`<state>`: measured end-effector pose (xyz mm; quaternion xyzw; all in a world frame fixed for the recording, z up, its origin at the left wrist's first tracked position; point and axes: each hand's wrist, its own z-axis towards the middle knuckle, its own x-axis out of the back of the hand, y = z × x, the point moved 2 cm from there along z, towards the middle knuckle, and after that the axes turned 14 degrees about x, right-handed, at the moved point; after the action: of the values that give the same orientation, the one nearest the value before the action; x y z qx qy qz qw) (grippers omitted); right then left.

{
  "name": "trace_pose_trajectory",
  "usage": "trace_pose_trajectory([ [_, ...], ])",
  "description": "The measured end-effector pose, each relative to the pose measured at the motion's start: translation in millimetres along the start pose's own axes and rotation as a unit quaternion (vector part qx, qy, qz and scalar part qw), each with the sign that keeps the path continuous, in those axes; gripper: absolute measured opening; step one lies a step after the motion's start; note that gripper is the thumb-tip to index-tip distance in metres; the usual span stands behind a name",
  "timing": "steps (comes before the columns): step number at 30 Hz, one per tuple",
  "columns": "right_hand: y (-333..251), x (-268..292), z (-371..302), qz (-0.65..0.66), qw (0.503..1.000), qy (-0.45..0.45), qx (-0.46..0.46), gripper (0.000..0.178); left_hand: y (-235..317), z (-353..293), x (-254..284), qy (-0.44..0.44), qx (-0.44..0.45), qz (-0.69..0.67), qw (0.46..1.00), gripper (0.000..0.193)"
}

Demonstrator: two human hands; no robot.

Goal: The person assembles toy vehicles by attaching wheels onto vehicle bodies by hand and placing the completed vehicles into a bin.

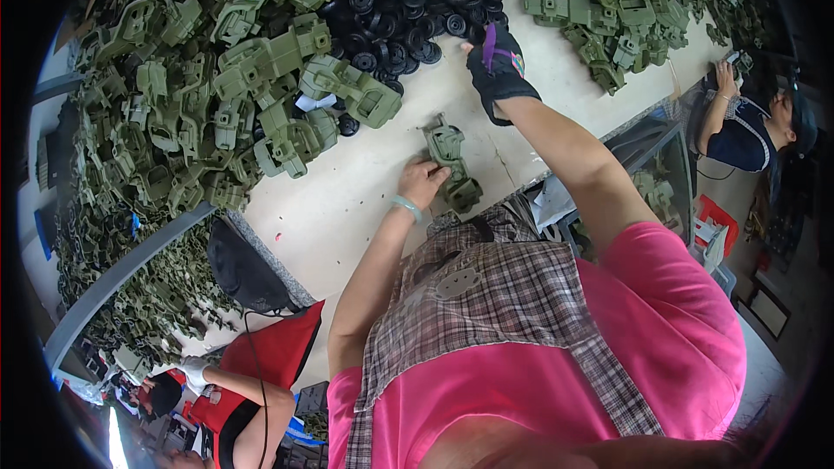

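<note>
My left hand (pixel 420 181), bare with a pale bangle at the wrist, is closed on the side of a green plastic toy vehicle body (pixel 448 155) lying on the white tabletop (pixel 334 200) right in front of me. Up and to the right, my right hand (pixel 502 71) wears a black fingerless glove with a purple band. It reaches to the edge of a heap of black toy wheels (pixel 395 30). One bare fingertip shows beside the wheels; the other fingers are hidden, so whether they hold a wheel cannot be made out.
Large heaps of green vehicle bodies (pixel 187 113) cover the table's left and far side, with another pile (pixel 630 22) at the far right. A grey metal rail (pixel 130 282) crosses at the left. Co-workers sit at the right (pixel 738 126) and lower left (pixel 248 399).
</note>
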<state>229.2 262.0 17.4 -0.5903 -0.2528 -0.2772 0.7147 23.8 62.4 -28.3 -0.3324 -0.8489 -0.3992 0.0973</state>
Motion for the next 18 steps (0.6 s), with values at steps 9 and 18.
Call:
trace_pose_trajectory([
  [9,18,23,-21,-0.090,0.974,-0.092,0.186,0.018,28,-34,-50,0.135,0.145,-0.104,0.975,0.110],
  [18,20,27,-38,-0.128,0.973,-0.056,0.185,0.062,33,-35,-16,0.082,0.140,0.071,0.984,0.101],
])
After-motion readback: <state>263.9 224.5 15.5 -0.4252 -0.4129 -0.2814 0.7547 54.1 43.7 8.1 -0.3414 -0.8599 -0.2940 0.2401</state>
